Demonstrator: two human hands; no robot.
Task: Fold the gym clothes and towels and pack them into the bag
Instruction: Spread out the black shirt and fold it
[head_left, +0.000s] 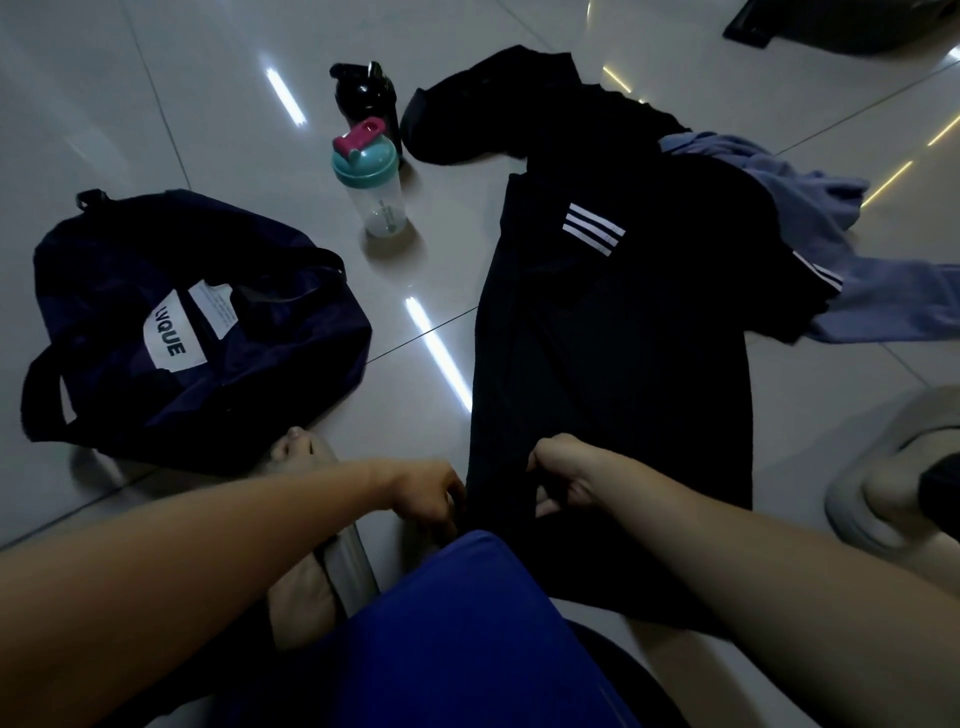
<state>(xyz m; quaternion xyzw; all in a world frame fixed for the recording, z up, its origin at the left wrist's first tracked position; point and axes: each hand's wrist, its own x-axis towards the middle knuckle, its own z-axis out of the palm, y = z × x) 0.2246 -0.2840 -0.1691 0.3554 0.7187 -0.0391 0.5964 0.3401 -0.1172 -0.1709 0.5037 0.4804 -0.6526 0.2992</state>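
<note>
Tiles of a pale, glossy floor (208, 104) fill the dim view from above. Largest on it is a black garment (613, 338) with three white stripes, spread flat and running from the centre right down toward the person, whose blue shorts (457, 623) show at the bottom edge. At left lies a navy bag (130, 291), slumped, with its opening upward, a white label inside and its dark straps loose; it sits well apart from the garment. A blue-grey cloth (883, 296) lies crumpled at right, partly under the garment's far side. Beyond that, a second black piece (493, 104) lies rumpled near the top. A grey slipper (883, 467) sits at the right edge. Between bag and clothes stands a clear shaker bottle (371, 187) with a teal lid and pink cap, and just behind it a black bottle (363, 93). Nearest the viewer, the left hand (426, 493) curls its fingers on the garment's near left edge, while the right hand (563, 475) pinches a fold of the same hem just beside it
</note>
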